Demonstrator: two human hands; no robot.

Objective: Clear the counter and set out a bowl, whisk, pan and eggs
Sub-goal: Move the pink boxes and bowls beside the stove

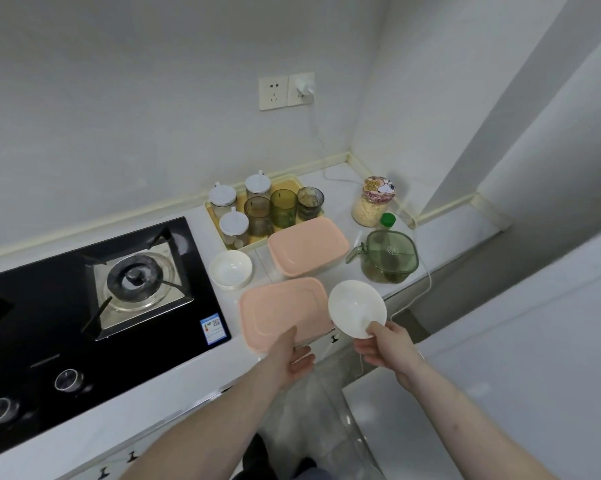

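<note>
My right hand (384, 348) grips the near rim of a small white bowl (356, 306) and holds it tilted above the counter's front edge. My left hand (288, 355) clasps the near edge of a pink-lidded container (281, 308) that lies at the front of the white counter (174, 393). A second white bowl (230, 269) stands on the counter beside the hob. A second pink-lidded container (307, 245) sits further back. No whisk, pan or eggs are in view.
A black gas hob (84, 306) fills the left side. At the back stands a yellow tray (292, 187) with lidded jars and green cups. To the right are a cereal jar (373, 202), a green-capped bottle (387, 220), a green lidded jug (389, 256) and a white cable (427, 271).
</note>
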